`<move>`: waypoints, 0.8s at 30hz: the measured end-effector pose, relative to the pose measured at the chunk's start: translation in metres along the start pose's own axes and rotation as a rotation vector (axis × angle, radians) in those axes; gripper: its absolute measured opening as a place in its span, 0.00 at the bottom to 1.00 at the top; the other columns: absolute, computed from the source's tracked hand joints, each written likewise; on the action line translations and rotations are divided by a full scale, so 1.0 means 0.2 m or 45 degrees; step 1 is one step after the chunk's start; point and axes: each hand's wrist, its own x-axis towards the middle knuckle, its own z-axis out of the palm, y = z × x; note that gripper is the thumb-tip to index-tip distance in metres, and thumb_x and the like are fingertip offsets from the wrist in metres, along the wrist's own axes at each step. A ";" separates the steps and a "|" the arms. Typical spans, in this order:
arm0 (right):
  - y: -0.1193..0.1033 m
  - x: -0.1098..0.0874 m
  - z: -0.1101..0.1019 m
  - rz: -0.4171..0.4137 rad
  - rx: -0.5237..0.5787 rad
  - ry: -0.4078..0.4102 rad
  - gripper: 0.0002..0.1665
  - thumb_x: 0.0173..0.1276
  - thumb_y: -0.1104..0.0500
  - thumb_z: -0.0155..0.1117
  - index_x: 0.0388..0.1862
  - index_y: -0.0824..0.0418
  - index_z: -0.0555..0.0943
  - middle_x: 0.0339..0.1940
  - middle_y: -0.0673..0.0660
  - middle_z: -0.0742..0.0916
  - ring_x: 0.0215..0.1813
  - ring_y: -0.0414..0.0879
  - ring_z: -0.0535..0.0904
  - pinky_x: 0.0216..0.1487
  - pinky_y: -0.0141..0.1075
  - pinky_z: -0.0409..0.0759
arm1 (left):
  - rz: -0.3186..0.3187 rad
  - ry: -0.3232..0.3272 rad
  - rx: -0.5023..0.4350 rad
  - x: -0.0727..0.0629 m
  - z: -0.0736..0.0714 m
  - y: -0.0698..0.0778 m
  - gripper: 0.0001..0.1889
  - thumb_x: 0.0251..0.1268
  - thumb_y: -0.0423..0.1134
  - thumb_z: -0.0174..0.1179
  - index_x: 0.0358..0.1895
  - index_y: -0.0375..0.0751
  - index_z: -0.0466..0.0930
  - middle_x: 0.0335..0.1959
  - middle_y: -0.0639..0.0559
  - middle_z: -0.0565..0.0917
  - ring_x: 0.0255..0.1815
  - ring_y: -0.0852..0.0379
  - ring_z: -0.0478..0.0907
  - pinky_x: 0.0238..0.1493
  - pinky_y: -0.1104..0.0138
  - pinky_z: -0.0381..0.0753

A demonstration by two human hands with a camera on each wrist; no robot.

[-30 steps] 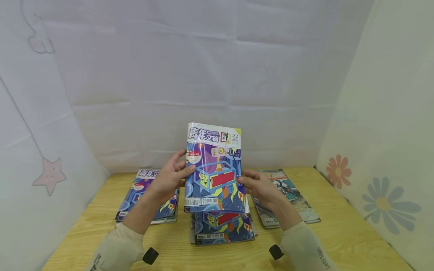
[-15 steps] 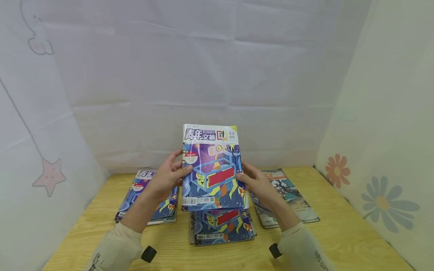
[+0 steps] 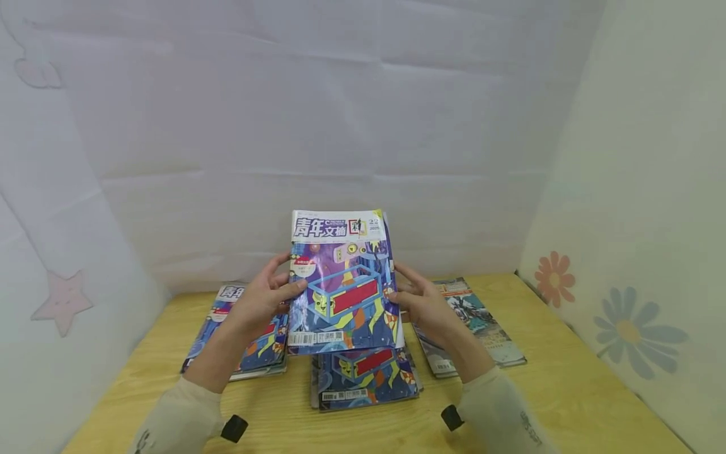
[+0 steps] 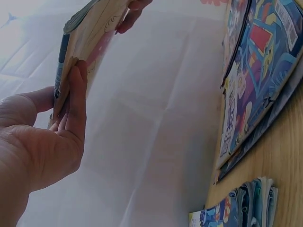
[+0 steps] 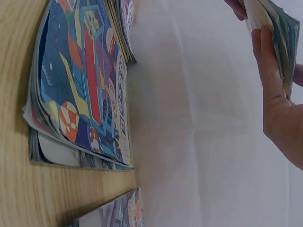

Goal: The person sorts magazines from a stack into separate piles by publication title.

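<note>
Left hand (image 3: 263,302) grips the left edge of a purple-blue magazine (image 3: 343,284), right hand (image 3: 425,306) grips its right edge, and it is held up above the middle stack (image 3: 368,378), not touching it. More than one copy may be in the grip, hard to tell. Left of the middle stack lies another stack (image 3: 263,353), right of it teal-covered magazines (image 3: 488,325), all on the wooden table (image 3: 567,378).

With 2 forearms (image 3: 218,356) angled inward, the left hand (image 3: 262,301) and right hand (image 3: 424,305) face each other in raised, thumb-and-finger pinching grips.
</note>
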 end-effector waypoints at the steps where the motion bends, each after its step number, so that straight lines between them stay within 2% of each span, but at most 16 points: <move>1: 0.01 0.01 0.01 -0.004 0.016 -0.002 0.42 0.76 0.65 0.61 0.82 0.43 0.59 0.66 0.67 0.79 0.50 0.59 0.85 0.42 0.46 0.85 | -0.002 0.007 0.004 -0.01 -0.02 -0.01 0.48 0.70 0.50 0.67 0.83 0.60 0.44 0.73 0.37 0.67 0.59 0.38 0.77 0.57 0.47 0.75; 3: 0.03 0.02 0.04 -0.002 0.029 -0.003 0.43 0.75 0.65 0.63 0.82 0.45 0.59 0.67 0.66 0.79 0.49 0.57 0.85 0.40 0.43 0.84 | -0.008 0.021 0.044 -0.03 -0.05 -0.03 0.48 0.70 0.51 0.66 0.84 0.59 0.43 0.75 0.36 0.64 0.60 0.41 0.76 0.55 0.50 0.77; 5: 0.05 0.04 0.08 0.007 0.039 -0.021 0.42 0.75 0.65 0.63 0.82 0.45 0.59 0.67 0.66 0.79 0.47 0.54 0.85 0.38 0.41 0.83 | -0.013 0.031 0.036 -0.06 -0.10 -0.06 0.48 0.70 0.50 0.67 0.84 0.59 0.43 0.74 0.36 0.66 0.56 0.41 0.79 0.52 0.51 0.79; 8: 0.09 0.07 0.16 0.041 0.037 -0.066 0.42 0.75 0.65 0.63 0.82 0.44 0.60 0.69 0.64 0.78 0.44 0.50 0.84 0.36 0.38 0.80 | -0.024 0.046 0.058 -0.12 -0.18 -0.11 0.49 0.71 0.49 0.65 0.84 0.56 0.40 0.75 0.33 0.63 0.54 0.46 0.80 0.50 0.54 0.82; 12: 0.13 0.11 0.27 0.101 0.064 -0.113 0.42 0.75 0.66 0.63 0.81 0.43 0.61 0.70 0.62 0.77 0.41 0.47 0.83 0.35 0.38 0.80 | -0.033 0.059 0.024 -0.19 -0.30 -0.16 0.48 0.73 0.46 0.63 0.84 0.52 0.38 0.68 0.35 0.73 0.46 0.46 0.85 0.46 0.55 0.84; 14: 0.14 0.14 0.32 0.129 0.107 -0.101 0.42 0.75 0.67 0.62 0.81 0.43 0.62 0.68 0.61 0.79 0.39 0.48 0.83 0.34 0.38 0.80 | -0.030 0.044 0.012 -0.19 -0.36 -0.16 0.47 0.75 0.44 0.62 0.84 0.50 0.37 0.63 0.39 0.78 0.43 0.45 0.86 0.43 0.55 0.85; 18: 0.17 0.20 0.42 0.164 0.218 -0.018 0.42 0.74 0.70 0.61 0.81 0.45 0.62 0.62 0.64 0.83 0.45 0.54 0.86 0.38 0.39 0.85 | -0.052 -0.007 -0.023 -0.14 -0.47 -0.16 0.44 0.77 0.45 0.59 0.84 0.49 0.38 0.56 0.44 0.83 0.42 0.47 0.85 0.41 0.54 0.85; 21: 0.21 0.24 0.49 0.202 0.297 0.046 0.43 0.73 0.72 0.60 0.82 0.49 0.61 0.59 0.65 0.84 0.50 0.59 0.86 0.43 0.44 0.86 | -0.126 -0.051 -0.136 -0.12 -0.55 -0.17 0.40 0.81 0.46 0.54 0.84 0.48 0.39 0.54 0.45 0.83 0.47 0.48 0.85 0.45 0.53 0.85; 24: 0.25 0.28 0.56 0.272 0.387 0.086 0.43 0.72 0.74 0.59 0.82 0.53 0.61 0.58 0.64 0.85 0.53 0.61 0.85 0.47 0.48 0.85 | -0.199 -0.062 -0.235 -0.14 -0.62 -0.18 0.36 0.84 0.45 0.47 0.84 0.44 0.39 0.53 0.49 0.83 0.46 0.50 0.85 0.45 0.54 0.85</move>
